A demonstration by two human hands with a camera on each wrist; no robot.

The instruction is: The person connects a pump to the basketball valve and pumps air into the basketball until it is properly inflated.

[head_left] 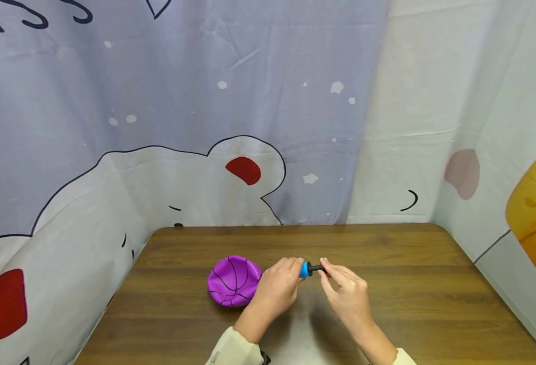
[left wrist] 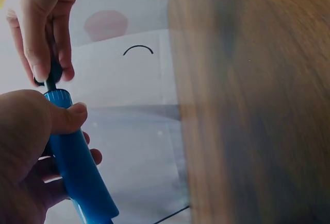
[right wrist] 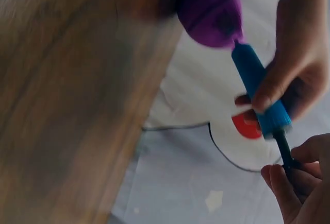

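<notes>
A purple ball (head_left: 234,282) with black basketball lines, its top sunken in, is at the left of the hands in the head view. My left hand (head_left: 277,286) grips the blue barrel of a hand air pump (left wrist: 82,172), fingers wrapped round it and thumb along its side. In the right wrist view the pump's far tip meets the purple ball (right wrist: 214,13). My right hand (head_left: 350,299) pinches the black handle at the pump's other end, with a short length of black rod showing. The left palm hides much of the barrel in the head view.
The brown wooden table (head_left: 409,284) lies under the hands. Behind it and at both sides hangs a printed cloth (head_left: 318,116) with cartoon shapes, touching the table's back edge. A dark band shows at the left wrist.
</notes>
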